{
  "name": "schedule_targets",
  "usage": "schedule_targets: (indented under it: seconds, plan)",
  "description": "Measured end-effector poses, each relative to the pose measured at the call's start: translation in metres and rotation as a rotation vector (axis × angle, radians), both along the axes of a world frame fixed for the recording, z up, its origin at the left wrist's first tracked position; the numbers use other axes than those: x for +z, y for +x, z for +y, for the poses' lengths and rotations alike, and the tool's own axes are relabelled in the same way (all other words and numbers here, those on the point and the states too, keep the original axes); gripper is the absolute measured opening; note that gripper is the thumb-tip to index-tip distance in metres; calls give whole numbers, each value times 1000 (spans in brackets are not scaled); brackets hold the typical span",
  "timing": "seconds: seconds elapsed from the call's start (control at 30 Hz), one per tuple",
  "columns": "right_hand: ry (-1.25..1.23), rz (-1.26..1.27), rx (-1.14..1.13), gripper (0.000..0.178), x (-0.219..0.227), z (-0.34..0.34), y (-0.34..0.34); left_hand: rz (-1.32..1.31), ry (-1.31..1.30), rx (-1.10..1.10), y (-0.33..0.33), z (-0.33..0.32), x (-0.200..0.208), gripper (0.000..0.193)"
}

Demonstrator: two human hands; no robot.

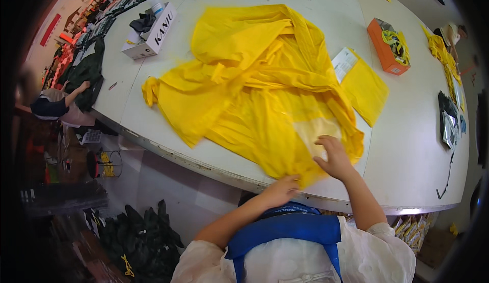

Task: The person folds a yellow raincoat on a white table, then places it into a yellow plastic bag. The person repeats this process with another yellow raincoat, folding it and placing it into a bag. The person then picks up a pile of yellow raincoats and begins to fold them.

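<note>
A large yellow garment (249, 79) lies crumpled and spread over the white table (168, 115), its near edge at the table's front. A pale, see-through patch (318, 130) shows on its lower right. My left hand (282, 191) is at the garment's near edge, its fingers closed on the cloth and slightly blurred. Just beside the pale patch, my right hand (333, 158) hovers over or touches the cloth with thumb and fingers apart. Right of the garment sits a flat, folded yellow piece (365, 87) with a white paper label (344, 64).
An orange box (389, 46) of yellow straps stands at the right; a white box (150, 36) with dark items stands at the left. Black packets (448, 122) lie near the right edge. Another person (63, 102) handles dark cloth at the far left. Dark garments (137, 242) are heaped below.
</note>
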State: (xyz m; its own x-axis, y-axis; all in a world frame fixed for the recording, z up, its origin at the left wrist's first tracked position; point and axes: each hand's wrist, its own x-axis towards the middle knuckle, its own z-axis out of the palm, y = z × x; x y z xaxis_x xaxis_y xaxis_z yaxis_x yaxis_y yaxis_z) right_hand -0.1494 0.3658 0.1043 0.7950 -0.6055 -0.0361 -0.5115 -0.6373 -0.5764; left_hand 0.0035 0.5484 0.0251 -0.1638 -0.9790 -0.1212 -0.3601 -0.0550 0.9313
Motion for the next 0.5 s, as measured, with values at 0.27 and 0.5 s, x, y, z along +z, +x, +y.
schedule_targets:
  seconds: [0.27, 0.5]
  plan:
    - [-44, 446, 363, 40, -53, 31, -10, -1011, 49, 547, 99, 40, 27, 64]
    - [217, 561, 263, 40, -2, -29, 42, -458, 394, 321, 241, 73, 59, 32]
